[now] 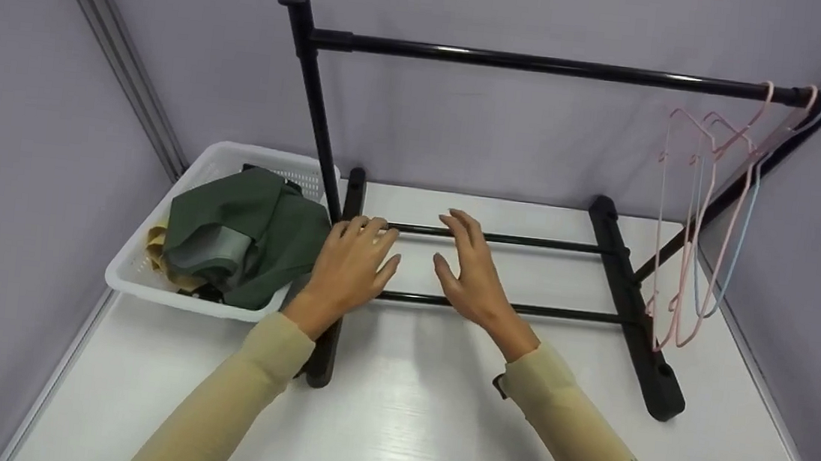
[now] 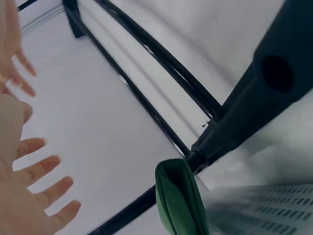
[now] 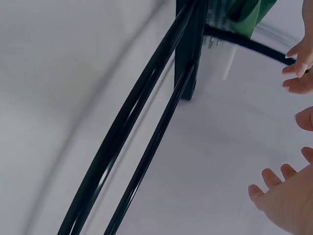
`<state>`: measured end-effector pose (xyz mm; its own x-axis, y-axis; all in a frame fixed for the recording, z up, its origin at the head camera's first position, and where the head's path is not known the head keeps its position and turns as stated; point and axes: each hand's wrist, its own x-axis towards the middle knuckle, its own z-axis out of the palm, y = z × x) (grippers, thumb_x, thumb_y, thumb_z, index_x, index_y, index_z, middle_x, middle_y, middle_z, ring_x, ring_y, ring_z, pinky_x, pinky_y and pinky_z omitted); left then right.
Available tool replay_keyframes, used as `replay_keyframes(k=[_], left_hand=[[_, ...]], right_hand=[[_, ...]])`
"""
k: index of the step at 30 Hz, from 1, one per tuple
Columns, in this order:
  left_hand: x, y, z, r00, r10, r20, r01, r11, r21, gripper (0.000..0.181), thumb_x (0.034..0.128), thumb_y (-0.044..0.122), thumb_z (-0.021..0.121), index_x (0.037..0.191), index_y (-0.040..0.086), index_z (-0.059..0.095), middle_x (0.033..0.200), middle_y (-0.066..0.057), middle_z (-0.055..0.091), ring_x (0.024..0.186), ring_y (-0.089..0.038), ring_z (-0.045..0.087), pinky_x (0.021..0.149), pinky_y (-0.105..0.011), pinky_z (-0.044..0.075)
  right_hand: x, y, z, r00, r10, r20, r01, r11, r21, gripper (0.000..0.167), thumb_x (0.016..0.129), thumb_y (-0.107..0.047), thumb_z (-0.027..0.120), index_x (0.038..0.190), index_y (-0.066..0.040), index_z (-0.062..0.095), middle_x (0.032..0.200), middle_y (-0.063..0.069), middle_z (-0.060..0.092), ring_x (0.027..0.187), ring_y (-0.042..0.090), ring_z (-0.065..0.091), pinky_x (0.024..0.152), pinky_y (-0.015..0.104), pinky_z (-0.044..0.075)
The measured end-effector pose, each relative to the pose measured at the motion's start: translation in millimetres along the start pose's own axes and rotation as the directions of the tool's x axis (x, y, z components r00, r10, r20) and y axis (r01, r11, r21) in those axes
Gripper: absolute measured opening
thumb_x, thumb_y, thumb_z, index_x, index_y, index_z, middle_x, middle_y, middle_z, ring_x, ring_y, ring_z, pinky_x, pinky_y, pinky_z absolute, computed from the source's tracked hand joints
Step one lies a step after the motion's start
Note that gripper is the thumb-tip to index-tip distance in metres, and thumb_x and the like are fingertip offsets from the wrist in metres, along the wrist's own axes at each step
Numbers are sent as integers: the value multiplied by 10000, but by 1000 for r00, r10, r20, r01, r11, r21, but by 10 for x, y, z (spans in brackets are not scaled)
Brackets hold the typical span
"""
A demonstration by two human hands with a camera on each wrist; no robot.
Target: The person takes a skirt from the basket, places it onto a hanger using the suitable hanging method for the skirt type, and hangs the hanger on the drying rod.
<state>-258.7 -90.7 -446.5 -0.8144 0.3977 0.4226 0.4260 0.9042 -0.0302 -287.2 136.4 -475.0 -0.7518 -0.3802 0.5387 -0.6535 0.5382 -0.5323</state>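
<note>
My left hand [image 1: 352,262] hovers beside the left post of the black clothes rack [image 1: 472,56], fingers spread and nothing in them. To its left a white plastic basket [image 1: 196,305] holds dark green cloth [image 1: 283,222], with a bit of yellow cloth [image 1: 155,247] showing beneath. My right hand [image 1: 475,274] is held over the rack's lower bars, palm turned toward the left hand, fingers loosely extended and empty. In the left wrist view the left hand [image 2: 36,191] shows spread fingers; the right wrist view shows the right hand [image 3: 288,196] with nothing in it.
Pink hangers [image 1: 704,236] and a light blue hanger [image 1: 745,240] hang at the right end of the top rail. The rack's black feet [image 1: 656,375] stand on a white table [image 1: 392,424]. Pale walls [image 1: 465,130] enclose the back and both sides.
</note>
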Motion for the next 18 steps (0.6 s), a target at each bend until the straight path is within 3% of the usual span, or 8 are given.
replay_keyframes(k=[3,7,15,18], left_hand=[[-138,-110,-98,997,-3,-79,-2,998,-69,323,1027,301,598,1250,84,686,1229,-113,673,1164,-328,610,987,-519,498],[-287,-338,-247,990,-61,-124,42,988,-145,271,1002,220,633,1201,54,714,1176,-126,695,1113,-332,630,964,-527,505],[-649,-954,-493,975,-119,-186,94,986,-135,266,955,160,694,1169,2,710,1152,-180,691,1089,-406,620,917,-594,496],[-773,-1192,-569,971,-161,-175,141,982,-122,314,936,145,707,1204,-18,682,1197,-214,658,1125,-447,586,916,-634,474]], right_hand=[[-40,-111,83,998,-41,40,40,999,34,560,1006,-74,601,1530,-84,401,1565,156,358,1435,273,399,1142,481,387],[-29,-296,223,992,-85,91,79,995,66,525,1025,-120,577,1526,-116,418,1548,85,390,1443,218,393,1161,444,373],[82,-673,666,963,-202,179,195,979,57,486,1009,-115,610,1480,-105,492,1499,99,470,1407,195,442,1147,378,392],[138,-795,839,946,-215,242,214,976,28,531,992,-109,632,1501,-120,477,1522,86,449,1401,204,448,1140,376,399]])
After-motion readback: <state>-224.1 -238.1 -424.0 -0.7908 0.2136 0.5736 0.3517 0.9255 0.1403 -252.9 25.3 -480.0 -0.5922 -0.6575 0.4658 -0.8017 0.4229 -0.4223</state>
